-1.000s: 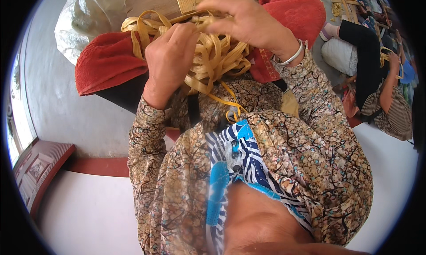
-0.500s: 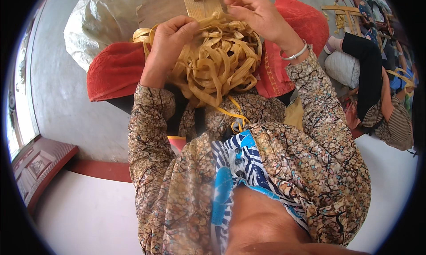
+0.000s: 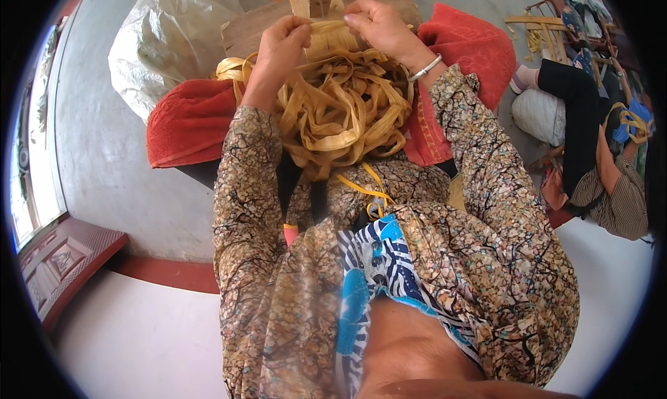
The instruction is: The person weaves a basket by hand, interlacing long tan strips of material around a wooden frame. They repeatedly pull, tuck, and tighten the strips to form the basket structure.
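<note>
A heap of long, flat tan strips (image 3: pixel 340 114), curled and tangled, lies on my lap. Above its far edge, a flat tan strip (image 3: pixel 328 28) spans the space between my two hands. My left hand (image 3: pixel 283 48) is closed, with thumb and forefinger pinched at the strip's left end. At the other end, the closed fingertips of my right hand (image 3: pixel 382 29) pinch it; a silver bangle rings that wrist. Just beyond the hands is a wooden board (image 3: pixel 243 36) with a paler upright piece (image 3: pixel 301 7). The fingers partly cover the strip's ends.
Red towels drape my left knee (image 3: pixel 191 125) and right knee (image 3: pixel 479 48). A translucent white plastic bag (image 3: pixel 163 52) stands at the far left. Another person in dark trousers (image 3: pixel 573 114) sits at the right, near a wooden frame (image 3: pixel 542 24). Carved wooden furniture (image 3: pixel 69 260) is at the left edge.
My right hand has come down, its fingers closing from a looser, raised pose onto the strip. My left hand has shifted slightly right and up. The view has tilted a little.
</note>
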The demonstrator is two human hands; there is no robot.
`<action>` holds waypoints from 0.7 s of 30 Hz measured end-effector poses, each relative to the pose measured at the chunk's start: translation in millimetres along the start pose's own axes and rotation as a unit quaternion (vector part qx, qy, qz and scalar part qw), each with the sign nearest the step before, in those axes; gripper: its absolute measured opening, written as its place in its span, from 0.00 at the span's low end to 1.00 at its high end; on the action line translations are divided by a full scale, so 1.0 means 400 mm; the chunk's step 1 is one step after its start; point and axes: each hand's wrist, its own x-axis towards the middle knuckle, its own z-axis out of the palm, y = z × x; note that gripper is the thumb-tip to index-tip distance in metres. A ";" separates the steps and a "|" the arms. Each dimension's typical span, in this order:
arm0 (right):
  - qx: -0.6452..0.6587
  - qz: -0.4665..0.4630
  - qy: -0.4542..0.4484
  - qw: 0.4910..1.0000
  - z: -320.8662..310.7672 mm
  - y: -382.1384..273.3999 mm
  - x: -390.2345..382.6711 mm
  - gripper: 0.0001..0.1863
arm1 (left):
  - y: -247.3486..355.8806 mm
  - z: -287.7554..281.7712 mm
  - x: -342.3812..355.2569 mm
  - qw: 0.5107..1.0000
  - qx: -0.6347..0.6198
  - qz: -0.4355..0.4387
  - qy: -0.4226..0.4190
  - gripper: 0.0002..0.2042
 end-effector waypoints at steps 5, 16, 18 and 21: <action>-0.308 -0.074 -0.038 0.948 0.000 0.014 0.007 0.09 | -0.053 0.008 0.033 0.985 0.155 0.039 0.061 0.09; -0.320 -0.288 0.091 0.898 0.022 -0.176 -0.096 0.15 | 0.125 0.123 -0.180 0.982 -0.170 -0.034 -0.069 0.11; -0.271 -0.233 0.122 0.926 -0.002 -0.189 -0.099 0.18 | 0.160 0.113 -0.234 0.983 -0.093 -0.069 -0.140 0.13; -0.208 -0.123 -0.020 0.970 -0.018 -0.191 -0.165 0.14 | 0.147 0.057 -0.311 0.988 -0.012 -0.079 -0.130 0.13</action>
